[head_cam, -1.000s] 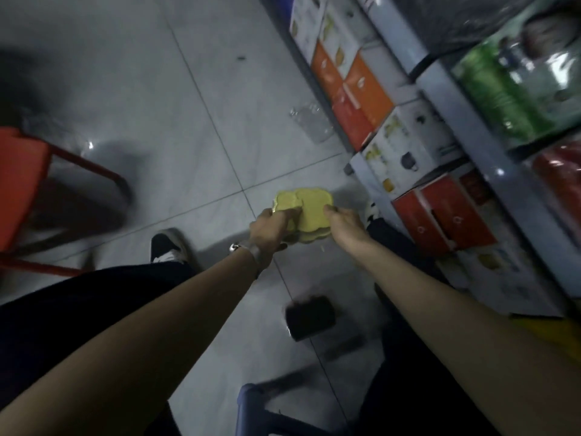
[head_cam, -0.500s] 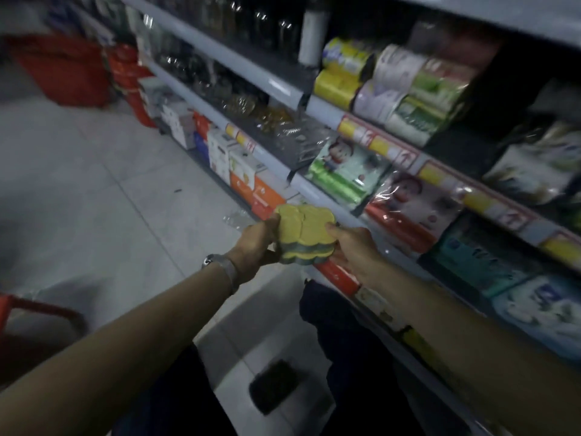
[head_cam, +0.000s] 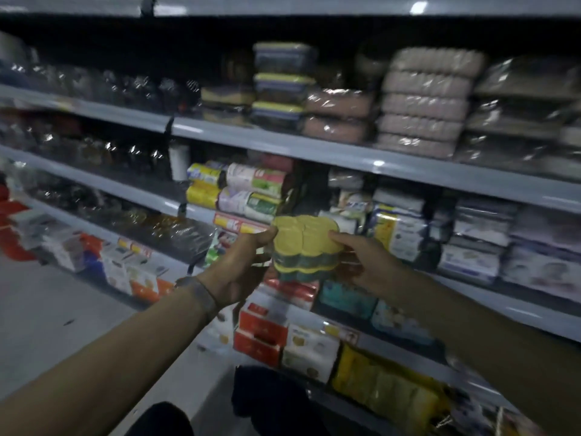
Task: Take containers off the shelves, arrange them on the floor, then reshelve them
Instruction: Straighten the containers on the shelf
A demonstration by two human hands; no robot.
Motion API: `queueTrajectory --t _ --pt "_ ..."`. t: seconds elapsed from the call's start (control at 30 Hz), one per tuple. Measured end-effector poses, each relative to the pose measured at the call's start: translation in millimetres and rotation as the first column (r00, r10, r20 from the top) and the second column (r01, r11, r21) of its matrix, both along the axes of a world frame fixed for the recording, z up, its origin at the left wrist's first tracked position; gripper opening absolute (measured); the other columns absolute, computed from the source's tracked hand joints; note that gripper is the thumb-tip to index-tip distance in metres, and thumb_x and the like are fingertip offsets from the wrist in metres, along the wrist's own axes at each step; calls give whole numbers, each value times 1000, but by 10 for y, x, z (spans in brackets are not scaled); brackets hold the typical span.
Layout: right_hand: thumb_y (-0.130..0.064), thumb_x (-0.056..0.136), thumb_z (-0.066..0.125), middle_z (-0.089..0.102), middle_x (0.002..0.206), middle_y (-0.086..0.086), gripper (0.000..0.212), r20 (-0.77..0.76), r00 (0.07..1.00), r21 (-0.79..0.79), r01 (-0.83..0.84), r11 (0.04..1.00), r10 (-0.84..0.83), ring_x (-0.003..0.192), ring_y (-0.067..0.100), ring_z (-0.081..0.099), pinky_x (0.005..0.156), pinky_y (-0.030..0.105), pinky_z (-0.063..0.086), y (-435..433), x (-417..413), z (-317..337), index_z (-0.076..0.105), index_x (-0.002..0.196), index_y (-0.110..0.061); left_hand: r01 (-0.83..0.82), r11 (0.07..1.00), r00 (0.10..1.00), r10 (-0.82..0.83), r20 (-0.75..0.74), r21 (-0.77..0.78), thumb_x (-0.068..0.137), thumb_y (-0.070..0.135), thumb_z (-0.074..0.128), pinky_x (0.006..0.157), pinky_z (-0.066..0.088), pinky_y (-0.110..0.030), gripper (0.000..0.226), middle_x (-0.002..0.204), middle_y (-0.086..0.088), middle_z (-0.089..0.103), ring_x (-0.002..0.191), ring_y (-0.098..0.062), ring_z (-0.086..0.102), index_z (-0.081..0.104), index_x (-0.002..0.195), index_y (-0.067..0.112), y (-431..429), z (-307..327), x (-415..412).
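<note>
A stack of yellow-lidded, lobed containers (head_cam: 305, 248) hangs in the air in front of the shelves, held from both sides. My left hand (head_cam: 240, 270) grips its left edge, thumb on the top lid. On the stack's right side, my right hand (head_cam: 366, 262) holds it with the fingers reaching to the lid's edge. Higher up, on the second shelf from the top, similar yellow-lidded containers (head_cam: 281, 84) stand stacked in plastic wrap.
Grey shelf boards (head_cam: 345, 151) run across the view, packed with wrapped pink containers (head_cam: 424, 99), rolls (head_cam: 248, 191), tissue packs (head_cam: 471, 243) and boxes (head_cam: 261, 335). Grey tiled floor (head_cam: 47, 316) lies at lower left. My knees (head_cam: 270, 398) show at the bottom.
Both hands have lifted the yellow stack from near the floor to shelf height. The view has swung up from the floor tiles to the upper shelves.
</note>
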State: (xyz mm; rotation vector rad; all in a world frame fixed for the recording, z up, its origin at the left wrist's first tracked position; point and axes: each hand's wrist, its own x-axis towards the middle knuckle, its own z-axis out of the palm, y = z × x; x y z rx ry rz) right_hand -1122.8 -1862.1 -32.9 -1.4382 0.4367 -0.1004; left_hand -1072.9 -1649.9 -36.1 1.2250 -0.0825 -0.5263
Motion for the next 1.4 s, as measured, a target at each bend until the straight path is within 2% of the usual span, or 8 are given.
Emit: queueTrajectory --t 0.07,0.27,0.63,0.77,0.93,1.07,1.2,1.4 --pt "-22 95 75 76 89 8 15 30 999 21 40 999 -41 82 24 72 75 38 61 -251 -259 250 74 99 -8 51 999 997 -50 59 -4 105 30 57 56 52 -29 26 79 -4 71 67 -18 67 73 101 11 -263 212 -106" --pt "-26 95 72 69 69 -1 13 92 981 56 163 985 -168 65 14 66 66 33 54 -931 -1005 770 68 92 -14 211 975 966 -220 136 75 103 39 58 59 51 -29 31 80 -4 66 66 -17 60 73 100 12 -1061 708 -401" --pt "-32 94 71 66 96 10 30 214 895 96 379 921 -391 89 24 64 79 38 59 -2236 -2313 1442 74 113 -8 478 878 856 -468 222 7 108 34 50 47 51 -23 31 65 2 70 49 -11 63 68 97 11 -2646 1552 -1259" --pt "-32 93 73 61 86 5 21 247 842 141 458 878 -479 75 16 60 75 32 58 -2624 -2696 1599 71 100 -12 540 841 803 -527 278 31 107 35 52 52 51 -26 30 67 6 71 50 -9 61 69 96 13 -3208 1791 -1511" --pt "-34 95 71 60 97 7 21 288 768 152 552 819 -572 80 17 58 71 31 60 -3094 -2947 1811 71 102 -15 533 844 793 -523 313 61 107 37 53 47 48 -24 32 58 8 66 42 -7 55 67 89 15 -3874 2032 -1723" --pt "-38 94 68 54 81 7 28 250 788 113 554 825 -563 70 16 53 75 29 58 -3507 -3008 1971 64 95 -10 526 849 793 -511 333 51 106 30 50 54 38 -25 29 53 5 62 44 -10 49 65 88 13 -4272 2143 -1811" --pt "-38 92 67 52 81 6 29 243 804 74 542 837 -542 70 16 51 70 28 55 -3887 -2935 2085 61 106 -13 484 875 827 -466 314 24 104 24 50 43 49 -24 20 54 1 66 45 -13 60 63 102 9 -4542 2190 -1825" --pt "-39 93 64 50 71 3 26 206 800 40 569 821 -564 63 14 49 63 28 52 -4337 -2685 2099 56 103 -17 428 904 851 -407 332 11 103 17 46 40 47 -18 20 44 4 62 35 -6 58 60 90 13 -4884 2156 -1825"
